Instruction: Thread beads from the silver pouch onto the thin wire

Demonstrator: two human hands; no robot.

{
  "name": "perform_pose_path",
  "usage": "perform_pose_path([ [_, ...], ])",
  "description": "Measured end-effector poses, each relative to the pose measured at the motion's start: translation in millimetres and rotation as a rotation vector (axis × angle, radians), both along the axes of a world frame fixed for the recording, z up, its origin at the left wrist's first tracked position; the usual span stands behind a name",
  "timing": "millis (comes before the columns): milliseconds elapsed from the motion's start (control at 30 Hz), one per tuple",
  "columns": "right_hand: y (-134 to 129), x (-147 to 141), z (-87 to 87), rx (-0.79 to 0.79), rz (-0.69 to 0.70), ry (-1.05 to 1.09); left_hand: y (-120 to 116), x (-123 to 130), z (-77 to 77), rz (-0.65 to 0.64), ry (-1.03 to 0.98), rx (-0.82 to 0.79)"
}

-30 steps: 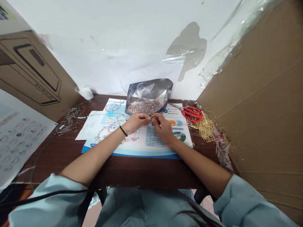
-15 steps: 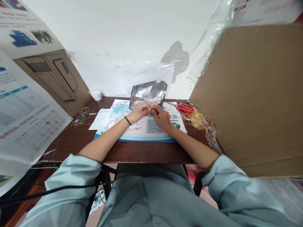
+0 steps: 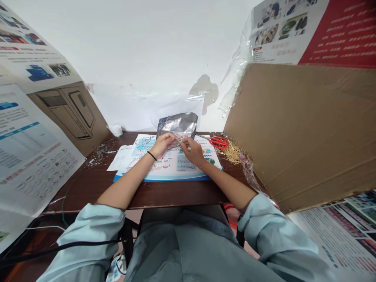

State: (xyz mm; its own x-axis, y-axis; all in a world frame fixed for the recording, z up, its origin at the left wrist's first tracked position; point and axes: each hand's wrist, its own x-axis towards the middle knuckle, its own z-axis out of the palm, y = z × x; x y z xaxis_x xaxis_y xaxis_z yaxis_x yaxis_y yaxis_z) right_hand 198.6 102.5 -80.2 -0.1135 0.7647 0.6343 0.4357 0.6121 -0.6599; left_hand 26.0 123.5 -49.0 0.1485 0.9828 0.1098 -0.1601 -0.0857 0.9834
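My left hand (image 3: 163,145), with a black band at its wrist, is closed in a pinch in front of a silver bag (image 3: 179,120). My right hand (image 3: 192,150) also has its fingertips pinched together, a small gap to the right of the left one. Anything between the fingers is too small to make out. The bag lies open toward me with many tiny pinkish beads (image 3: 179,137) in it. A thin thread with a few white beads (image 3: 111,152) runs over the papers toward my left hand; its end is hidden. Printed papers (image 3: 185,166) lie under both hands.
Red-handled scissors (image 3: 219,142) lie right of the bag, beside a pile of thin gold-coloured pins (image 3: 232,152) and crumpled clear plastic (image 3: 249,172). Tangled clear thread (image 3: 98,156) and a white wad (image 3: 116,130) lie left. Cardboard panels (image 3: 308,129) stand at both sides of the brown table (image 3: 167,194).
My hands have moved apart from touching fingertips, leaving a gap between them. The camera view has shifted right and up.
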Motion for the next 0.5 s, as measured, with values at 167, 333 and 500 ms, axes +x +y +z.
perform_pose_path([
  [167,-2,5,11.4,-0.065,0.01,0.103,10,-19,13.0,0.275,-0.251,-0.089],
  [333,4,14,15.9,-0.159,0.033,0.253,15,-34,30.9,0.42,-0.525,-0.147],
  [500,23,28,15.9,-0.269,0.146,0.48,22,-54,29.9,0.59,-0.721,-0.144],
])
